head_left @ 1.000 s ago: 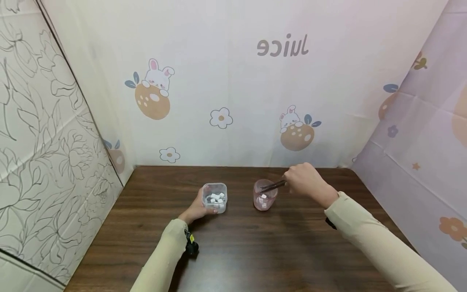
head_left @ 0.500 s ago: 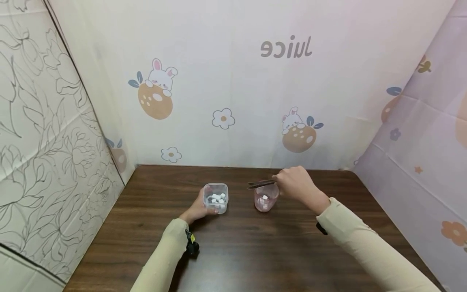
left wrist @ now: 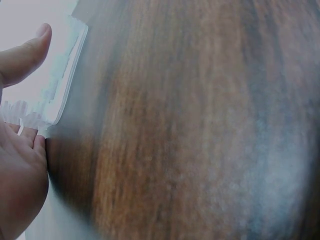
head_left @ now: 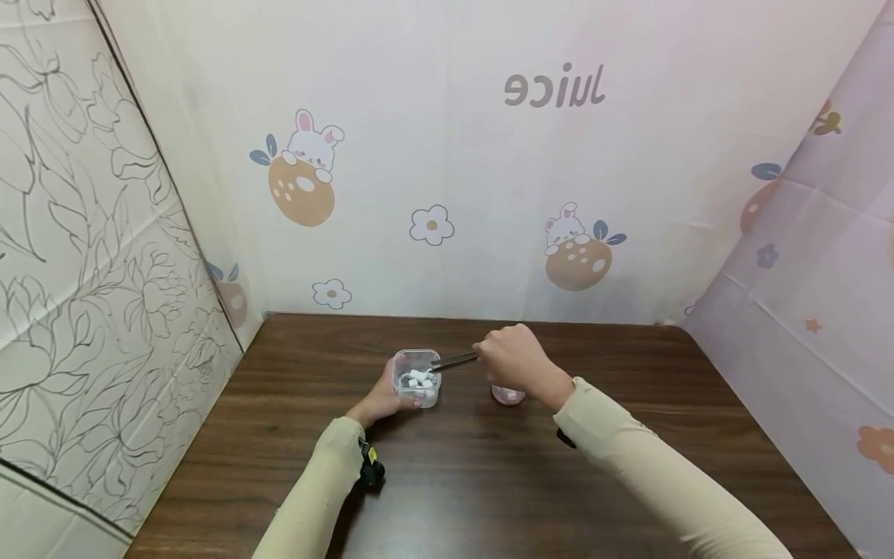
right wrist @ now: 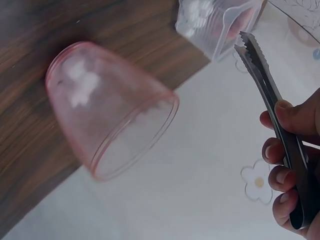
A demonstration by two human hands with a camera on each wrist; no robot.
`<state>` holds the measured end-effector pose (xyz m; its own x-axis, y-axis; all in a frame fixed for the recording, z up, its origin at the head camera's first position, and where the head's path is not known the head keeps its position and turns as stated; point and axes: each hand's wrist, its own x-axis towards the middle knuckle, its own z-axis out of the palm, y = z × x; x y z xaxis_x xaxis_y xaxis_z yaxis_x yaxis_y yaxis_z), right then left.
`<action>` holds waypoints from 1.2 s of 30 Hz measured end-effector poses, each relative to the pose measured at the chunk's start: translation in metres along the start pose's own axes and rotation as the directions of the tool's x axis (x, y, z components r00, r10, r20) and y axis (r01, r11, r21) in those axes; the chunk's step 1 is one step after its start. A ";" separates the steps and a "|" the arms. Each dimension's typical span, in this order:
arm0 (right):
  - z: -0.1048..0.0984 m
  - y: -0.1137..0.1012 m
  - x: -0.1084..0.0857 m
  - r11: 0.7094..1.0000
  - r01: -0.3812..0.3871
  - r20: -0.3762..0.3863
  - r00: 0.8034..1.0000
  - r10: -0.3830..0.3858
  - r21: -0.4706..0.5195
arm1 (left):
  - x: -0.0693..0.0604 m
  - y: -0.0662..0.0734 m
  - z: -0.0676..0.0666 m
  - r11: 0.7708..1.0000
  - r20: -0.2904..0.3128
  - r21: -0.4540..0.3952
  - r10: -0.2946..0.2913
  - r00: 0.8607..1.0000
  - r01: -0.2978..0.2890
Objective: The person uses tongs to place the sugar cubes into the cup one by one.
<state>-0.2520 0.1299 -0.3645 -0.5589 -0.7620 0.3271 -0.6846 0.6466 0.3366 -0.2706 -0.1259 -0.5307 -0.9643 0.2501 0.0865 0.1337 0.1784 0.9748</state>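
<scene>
White cubes [head_left: 420, 379] sit in clear square tub [head_left: 415, 358], just left of the tips of serrated tongs [head_left: 457, 361]. Left hand [head_left: 386, 397] nearer, gripping tub's left side. Right hand [head_left: 514, 359] grasps tongs: long axis sideways, tips slightly apart. Pink tumbler [right wrist: 122, 92] under right hand, white pieces inside.
</scene>
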 end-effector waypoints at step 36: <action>0.045 -0.034 0.046 0.996 0.044 0.077 0.996 -0.038 -0.077 | -0.015 0.038 -0.003 0.999 0.047 -0.049 0.027 0.999 -0.024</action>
<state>-0.2753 0.0710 -0.4007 -0.5665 -0.7868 0.2452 -0.6708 0.6130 0.4174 -0.2516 -0.1255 -0.4941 -0.9487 0.2991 0.1027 0.1458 0.1255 0.9813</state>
